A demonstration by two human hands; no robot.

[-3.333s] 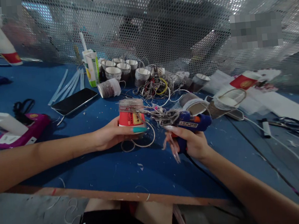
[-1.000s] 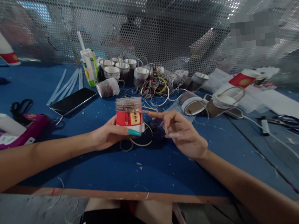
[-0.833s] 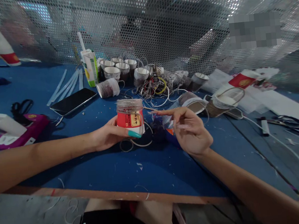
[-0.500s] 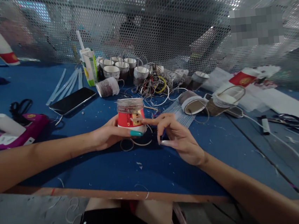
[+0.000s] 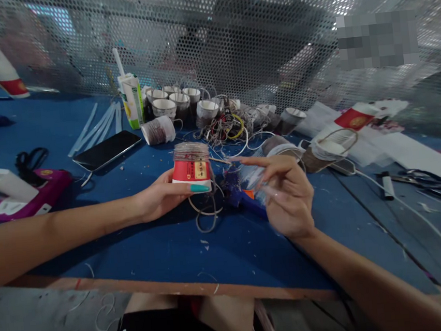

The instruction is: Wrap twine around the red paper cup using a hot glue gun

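My left hand [image 5: 164, 194] is wrapped round a red and white paper cup [image 5: 190, 173], with the thumb across its lower side. Grey-brown cord is wound in rows about the cup's upper part, and a loose tail of cord [image 5: 207, 224] dangles to the table. To the right, my right hand [image 5: 289, 192] is raised, index finger stretched toward the cup but apart from it. Its other fingers are half curled and partly blurred, and nothing shows in them. Below and beside that hand lies a dark blue glue gun [image 5: 241, 199] with an orange trigger, partly hidden by the hand.
Several cord-wrapped cups [image 5: 164, 108] stand at the back beside a tangle of cord [image 5: 224, 126]. A phone [image 5: 107, 150], glue sticks [image 5: 98, 128], a drink carton [image 5: 131, 101] and a purple device [image 5: 47, 190] are leftward. Scissors [image 5: 435, 184] lie right. Perforated metal [image 5: 176, 29] borders the back.
My right hand has drawn away from the cup to the right and its fingers have come off the label. The cup has tilted and turned slightly, and more of the glue gun shows.
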